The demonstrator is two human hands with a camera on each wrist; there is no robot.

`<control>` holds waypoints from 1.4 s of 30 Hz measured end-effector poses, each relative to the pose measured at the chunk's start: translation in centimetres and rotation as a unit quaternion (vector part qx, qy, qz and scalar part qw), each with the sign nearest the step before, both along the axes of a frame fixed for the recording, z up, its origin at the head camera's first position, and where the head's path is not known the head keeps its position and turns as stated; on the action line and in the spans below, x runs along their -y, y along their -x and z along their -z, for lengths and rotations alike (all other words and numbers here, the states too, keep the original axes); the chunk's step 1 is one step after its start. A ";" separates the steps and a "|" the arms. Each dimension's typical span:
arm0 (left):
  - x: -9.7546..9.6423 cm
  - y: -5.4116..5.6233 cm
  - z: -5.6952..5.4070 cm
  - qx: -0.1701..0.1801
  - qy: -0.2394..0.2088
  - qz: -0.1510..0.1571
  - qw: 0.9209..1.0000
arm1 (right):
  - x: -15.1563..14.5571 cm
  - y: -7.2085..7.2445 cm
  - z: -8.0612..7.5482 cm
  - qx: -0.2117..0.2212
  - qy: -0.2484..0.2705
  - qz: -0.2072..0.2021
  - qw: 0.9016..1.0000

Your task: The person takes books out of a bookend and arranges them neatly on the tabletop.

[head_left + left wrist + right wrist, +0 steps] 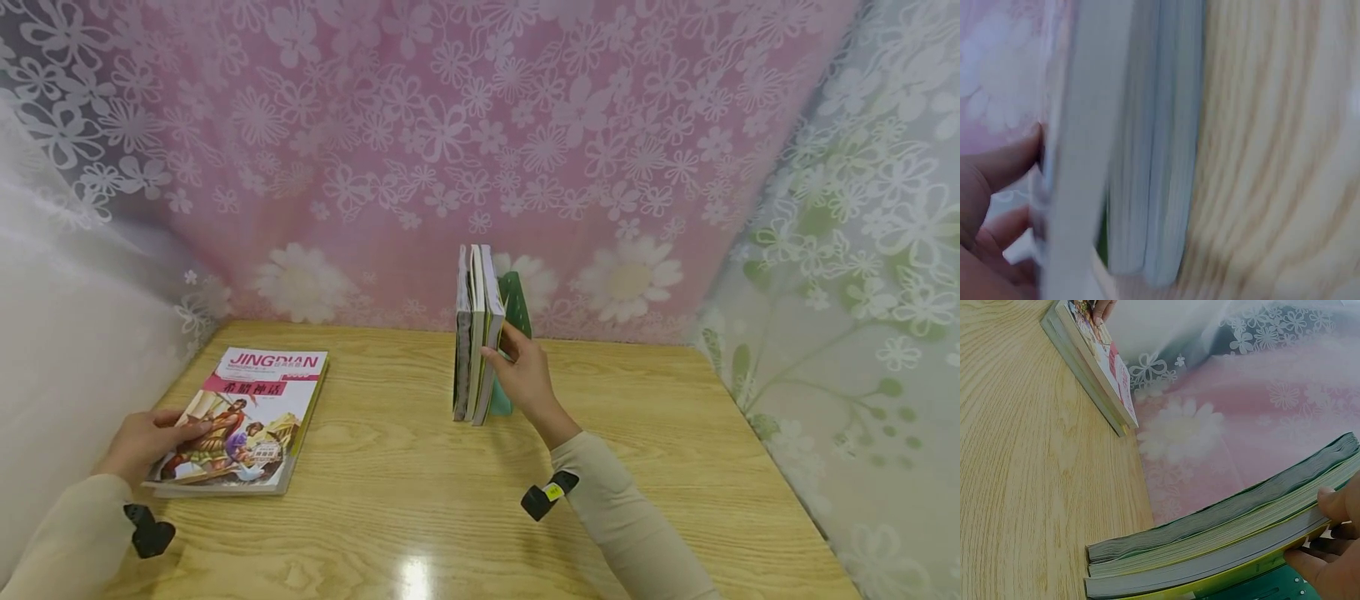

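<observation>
The right hand [523,373] pinches the rightmost upright book [492,285] beside the green bookend [517,307]; the left hand [150,442] touches the flat books [273,404] at the left, its grip uncertain through wrist-view blur. Light, even pressure should prevent leaning.

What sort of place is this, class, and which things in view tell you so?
Probably an indoor tabletop workspace, though the pictures don't settle whether it is at home or elsewhere. The signs are the wood-grain table, the floral pink backdrop behind it, and the upright books.
</observation>
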State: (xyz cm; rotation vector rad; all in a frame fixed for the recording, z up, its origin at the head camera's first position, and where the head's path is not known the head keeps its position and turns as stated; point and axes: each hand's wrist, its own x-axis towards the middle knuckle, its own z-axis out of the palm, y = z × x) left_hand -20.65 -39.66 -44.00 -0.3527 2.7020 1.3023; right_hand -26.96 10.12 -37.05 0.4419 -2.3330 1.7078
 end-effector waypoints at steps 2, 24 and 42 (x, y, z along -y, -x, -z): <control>0.0 -0.1 0.1 0.005 -0.001 0.005 1.000 | 0.0 -0.1 0.0 0.002 -0.001 0.001 1.000; -2.2 -1.0 1.1 -0.028 0.064 -0.019 0.997 | 0.1 -0.2 1.8 -0.119 -0.021 0.108 0.987; -1.1 -0.9 1.0 -0.018 0.021 -0.024 0.999 | -0.8 -3.1 1.3 -0.098 -0.002 0.077 0.992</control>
